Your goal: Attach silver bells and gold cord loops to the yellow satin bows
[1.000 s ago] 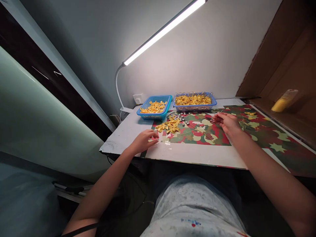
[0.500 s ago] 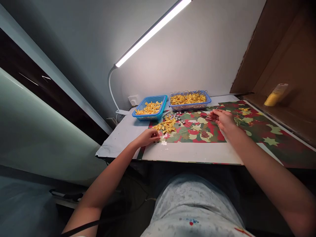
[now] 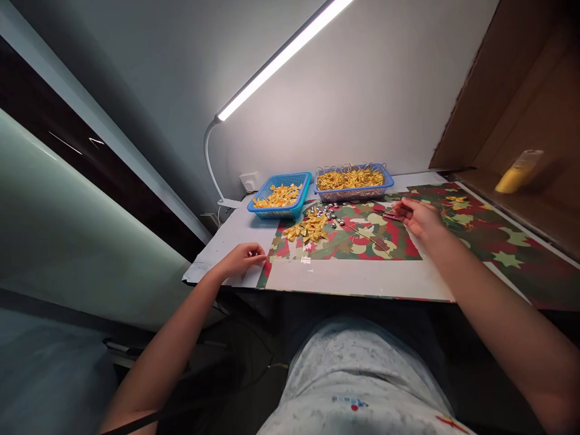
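My left hand (image 3: 242,258) rests on the white tabletop near the left front corner, fingers curled, at the edge of the camouflage-patterned mat (image 3: 475,232). What, if anything, is in it I cannot make out. My right hand (image 3: 419,216) lies on the mat, fingers pinched on a small dark pink thing (image 3: 390,215). A thin golden cord (image 3: 367,237) runs across the mat between the hands. A loose pile of yellow bows (image 3: 309,228) and several small silver bells (image 3: 327,214) lie on the mat ahead.
Two blue baskets stand at the back: one (image 3: 281,196) with yellow bows, one (image 3: 352,182) with golden loops. A white desk lamp (image 3: 254,90) arcs over the table. A yellow bottle (image 3: 517,172) sits on the brown ledge at right. A wall socket (image 3: 248,180) is behind.
My left hand has drawn back leftward off the mat onto the white tabletop. My right hand stays on the mat near the far basket.
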Demonstrator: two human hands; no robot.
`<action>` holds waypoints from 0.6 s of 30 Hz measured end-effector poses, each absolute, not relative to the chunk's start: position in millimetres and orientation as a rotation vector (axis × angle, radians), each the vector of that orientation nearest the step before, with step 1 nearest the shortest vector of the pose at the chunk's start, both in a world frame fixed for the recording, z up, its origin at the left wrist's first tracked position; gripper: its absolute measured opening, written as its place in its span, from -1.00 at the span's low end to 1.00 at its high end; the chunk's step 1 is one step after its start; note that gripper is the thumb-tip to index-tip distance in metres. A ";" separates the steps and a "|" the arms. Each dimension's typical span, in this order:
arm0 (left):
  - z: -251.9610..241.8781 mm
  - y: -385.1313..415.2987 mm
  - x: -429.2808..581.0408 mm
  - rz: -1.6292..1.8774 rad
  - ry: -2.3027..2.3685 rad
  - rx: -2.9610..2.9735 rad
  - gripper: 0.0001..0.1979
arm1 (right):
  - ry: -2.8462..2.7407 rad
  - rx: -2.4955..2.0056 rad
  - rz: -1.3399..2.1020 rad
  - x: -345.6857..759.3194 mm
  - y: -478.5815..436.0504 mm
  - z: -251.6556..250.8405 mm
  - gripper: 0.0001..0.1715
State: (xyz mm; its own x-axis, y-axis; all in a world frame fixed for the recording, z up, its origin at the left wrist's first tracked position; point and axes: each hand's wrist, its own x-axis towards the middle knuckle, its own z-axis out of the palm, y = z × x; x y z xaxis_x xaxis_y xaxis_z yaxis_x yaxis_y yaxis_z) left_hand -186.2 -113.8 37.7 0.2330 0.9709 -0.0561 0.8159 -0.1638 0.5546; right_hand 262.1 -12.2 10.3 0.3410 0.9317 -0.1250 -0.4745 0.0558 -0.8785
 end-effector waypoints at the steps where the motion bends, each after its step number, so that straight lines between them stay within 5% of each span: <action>1: 38.2 -117.1 -191.0 0.426 1.648 2.026 -0.61 | -0.551 -1.049 1.174 261.7 -12.9 11.5 -0.91; 7: 33.4 -125.2 -204.7 0.438 1.701 2.011 -0.61 | -0.500 -1.149 1.214 258.8 -17.7 19.8 -0.76; 18: 26.0 -125.2 -193.5 0.598 1.723 2.290 -0.68 | -0.504 -1.177 1.219 258.0 -20.1 21.4 -0.80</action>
